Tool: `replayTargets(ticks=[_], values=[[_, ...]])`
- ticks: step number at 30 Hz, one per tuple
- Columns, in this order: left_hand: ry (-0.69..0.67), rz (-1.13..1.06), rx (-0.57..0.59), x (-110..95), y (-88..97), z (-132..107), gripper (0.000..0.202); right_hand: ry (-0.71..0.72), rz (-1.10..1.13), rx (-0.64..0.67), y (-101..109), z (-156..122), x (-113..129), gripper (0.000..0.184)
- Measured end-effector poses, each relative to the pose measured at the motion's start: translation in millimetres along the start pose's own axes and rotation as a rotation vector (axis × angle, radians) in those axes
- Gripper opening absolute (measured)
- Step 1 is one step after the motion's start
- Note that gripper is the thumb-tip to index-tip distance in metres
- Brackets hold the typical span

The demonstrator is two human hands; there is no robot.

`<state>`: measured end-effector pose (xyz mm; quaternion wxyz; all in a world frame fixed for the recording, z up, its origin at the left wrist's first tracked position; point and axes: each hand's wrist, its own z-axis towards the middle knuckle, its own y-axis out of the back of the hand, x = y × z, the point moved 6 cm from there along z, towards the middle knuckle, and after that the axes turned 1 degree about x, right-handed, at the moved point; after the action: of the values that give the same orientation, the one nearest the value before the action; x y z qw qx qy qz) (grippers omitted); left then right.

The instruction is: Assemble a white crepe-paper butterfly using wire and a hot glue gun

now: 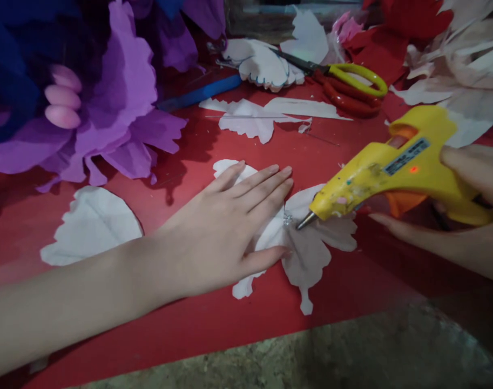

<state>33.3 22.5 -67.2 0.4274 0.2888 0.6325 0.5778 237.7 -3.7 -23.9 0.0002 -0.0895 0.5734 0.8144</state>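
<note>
A white butterfly-shaped cutout [306, 254] lies on the red surface, its left wings partly hidden under my left hand [234, 221]. That hand is flat with its fingers stretched out, pressing on the cutout. My right hand [473, 205] is wrapped round the handle of a yellow glue gun [367, 173], which has an orange trigger and a lit red light. The metal nozzle points down at the cutout's middle, close to a small shiny clear blob [287, 219]; whether it touches I cannot tell.
A white scalloped piece [92, 224] lies to the left of my wrist. Purple paper petals [125, 92] with pink egg-shaped pieces [62, 97] fill the upper left. Scissors [351, 86], a blue pen-like stick [206, 93] and white scraps [246, 119] lie behind. The red surface [189, 335] ends at the front.
</note>
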Motion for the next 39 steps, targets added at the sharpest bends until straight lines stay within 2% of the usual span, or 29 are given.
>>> replayTargets(ticks=[4, 9, 12, 17, 21, 24, 29, 35, 39], values=[[0.004, 0.030, 0.015, -0.8, 0.9, -0.2, 0.069, 0.199, -0.016, -0.039, 0.1, -1.9, 10.3, 0.063], [0.002, 0.037, 0.025, -1.5, 2.8, -0.7, 0.070, 0.329, -0.101, -0.272, 5.7, -2.7, 11.9, 0.056], [0.009, 0.033, 0.033, -1.4, 3.9, -1.0, 0.070, 0.237, -0.164, -0.297, 7.4, 2.2, 4.0, 0.066], [0.015, 0.055, 0.062, -2.4, 5.9, -0.6, 0.071, -0.187, -0.024, -0.099, 0.3, 15.5, -24.5, 0.109], [0.016, 0.074, 0.087, -2.2, 6.4, 0.5, 0.069, -0.390, 0.091, 0.033, -9.9, 21.0, -40.2, 0.122], [-0.001, 0.094, 0.078, -2.3, 6.1, 0.6, 0.067, -0.431, 0.137, 0.071, -14.0, 22.7, -45.2, 0.128], [-0.001, 0.111, 0.082, -2.7, 5.6, -2.1, 0.061, -0.417, 0.183, 0.060, -13.5, 22.2, -45.8, 0.132], [0.020, 0.074, 0.110, -2.8, 5.5, -1.4, 0.064, -0.383, 0.182, 0.043, -15.1, 21.0, -51.1, 0.113], [0.044, 0.028, 0.103, -1.5, 3.9, -0.2, 0.072, -0.354, 0.136, 0.058, -23.6, 18.8, -52.7, 0.091]])
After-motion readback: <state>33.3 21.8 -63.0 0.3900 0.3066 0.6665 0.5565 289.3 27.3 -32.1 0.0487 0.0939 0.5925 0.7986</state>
